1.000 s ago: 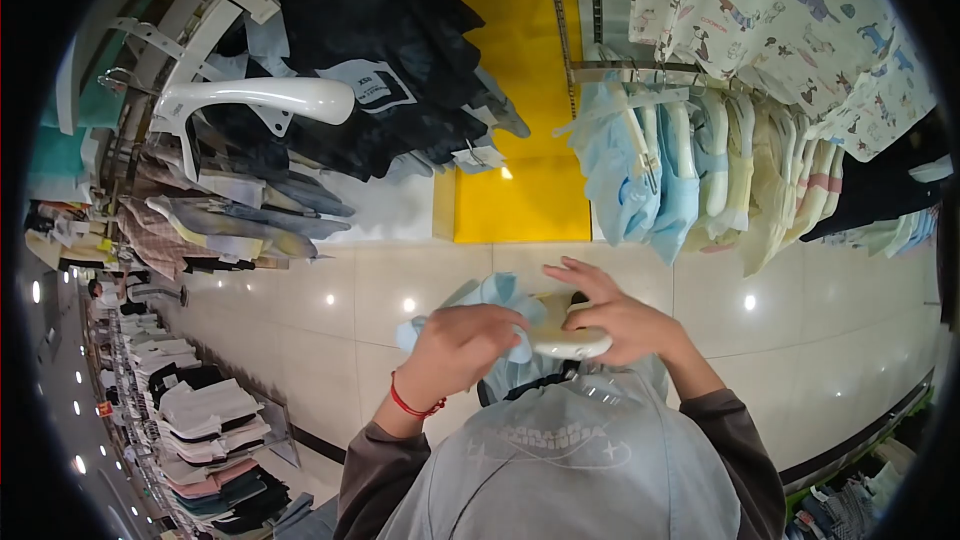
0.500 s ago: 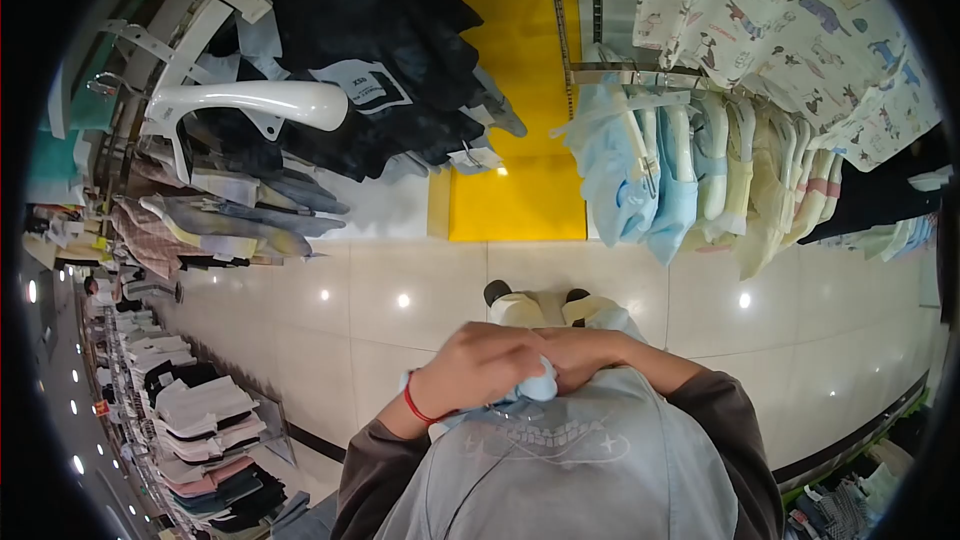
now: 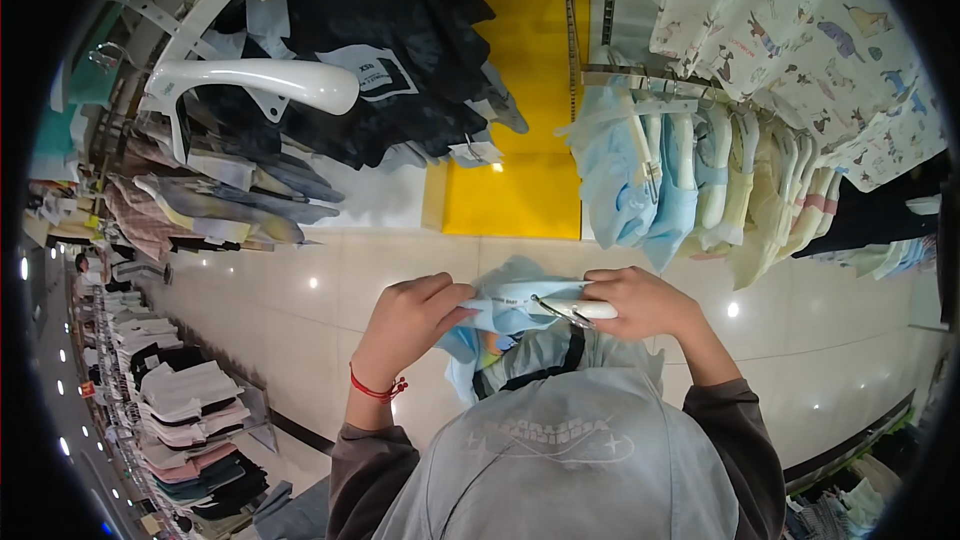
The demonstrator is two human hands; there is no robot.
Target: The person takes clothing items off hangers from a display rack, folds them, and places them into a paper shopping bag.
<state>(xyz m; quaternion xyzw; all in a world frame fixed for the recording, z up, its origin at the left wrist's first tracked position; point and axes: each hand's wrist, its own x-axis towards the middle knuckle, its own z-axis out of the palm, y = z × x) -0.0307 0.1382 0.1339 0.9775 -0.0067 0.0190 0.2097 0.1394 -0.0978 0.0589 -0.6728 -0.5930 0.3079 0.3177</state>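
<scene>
Lying crosswise, white hanger (image 3: pixel 588 309) points rightward; right hand (image 3: pixel 640 305) holds it.

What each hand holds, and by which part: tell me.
The left hand pinches the light blue garment by its edge; the right hand holds the white hanger near one end. Whether it also grips the garment cannot be told.

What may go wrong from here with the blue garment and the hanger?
The metal hook seems to lie over the light blue garment and might snag it. The left hand pinches the garment, so pulling might stretch it. The white hanger might slip: the right hand appears to hold one end.
</scene>
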